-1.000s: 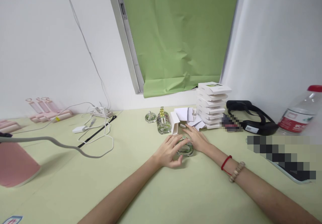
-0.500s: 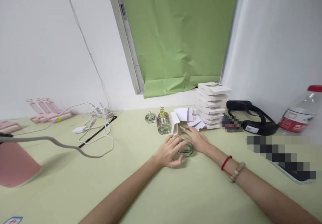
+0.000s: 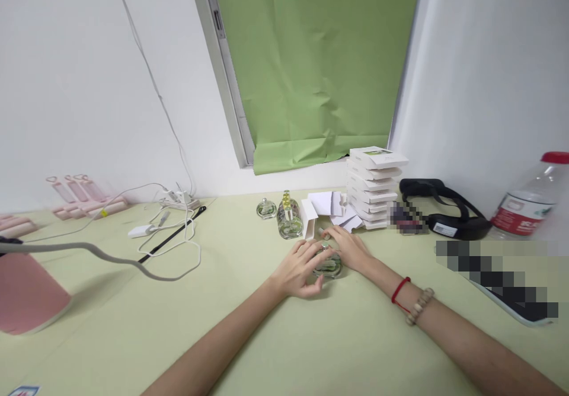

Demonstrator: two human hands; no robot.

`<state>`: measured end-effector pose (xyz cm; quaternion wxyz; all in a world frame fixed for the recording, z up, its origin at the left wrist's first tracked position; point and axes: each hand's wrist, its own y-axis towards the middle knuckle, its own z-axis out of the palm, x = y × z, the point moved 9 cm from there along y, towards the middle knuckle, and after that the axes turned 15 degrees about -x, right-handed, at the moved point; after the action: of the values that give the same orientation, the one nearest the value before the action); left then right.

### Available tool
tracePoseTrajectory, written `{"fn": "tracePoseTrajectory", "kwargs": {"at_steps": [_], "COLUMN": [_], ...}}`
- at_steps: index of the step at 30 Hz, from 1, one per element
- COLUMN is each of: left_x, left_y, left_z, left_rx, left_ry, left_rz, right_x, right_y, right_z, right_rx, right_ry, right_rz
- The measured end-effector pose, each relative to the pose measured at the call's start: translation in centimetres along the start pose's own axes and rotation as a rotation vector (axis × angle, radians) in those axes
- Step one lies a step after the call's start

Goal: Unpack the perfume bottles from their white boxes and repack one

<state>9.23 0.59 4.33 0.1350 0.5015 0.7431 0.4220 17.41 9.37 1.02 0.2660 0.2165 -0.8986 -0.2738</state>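
**A:** What does the head camera show at the middle of the desk?

**B:** It looks down on a pale green desk. The person's left hand and right hand meet around a small clear glass bottle with green-tinted contents. The bottle rests on the desk near its middle, a little toward the far edge, and the hands cover much of it.

**A:** How do the hands hold it?

**B:** The left hand curls over the bottle's near left side, its fingers wrapped on the glass, grasping it. The right hand lies against the bottle's right side with its fingers bent over the far end. Whether it clamps or only rests there cannot be told. That wrist wears a red string bracelet and a wooden bead bracelet.

**A:** What lies around them?

**B:** Just beyond the hands are an open white carton and loose white paper sheets. Left of the carton stand a taller clear glass bottle with yellow-green contents and a small round glass bottle. A stack of flat white boxes rises at the far edge, with a black strapped headset to its right. A clear plastic water bottle with a red cap stands at the right edge. Tangled white cables lie toward the far left corner.
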Motion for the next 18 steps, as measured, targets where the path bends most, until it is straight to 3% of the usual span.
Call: {"fn": "tracePoseTrajectory", "kwargs": {"at_steps": [8, 18], "left_x": [0.20, 0.34], "left_y": [-0.22, -0.17], "left_z": [0.27, 0.23], "left_rx": [0.016, 0.041], "left_ry": [-0.014, -0.020], "left_rz": [-0.018, -0.023], "right_x": [-0.43, -0.92], "right_y": [0.07, -0.07], "right_z": [-0.38, -0.05], "right_rx": [-0.046, 0.011], "right_ry": [0.109, 0.076], "right_rz": [0.106, 0.176]}}
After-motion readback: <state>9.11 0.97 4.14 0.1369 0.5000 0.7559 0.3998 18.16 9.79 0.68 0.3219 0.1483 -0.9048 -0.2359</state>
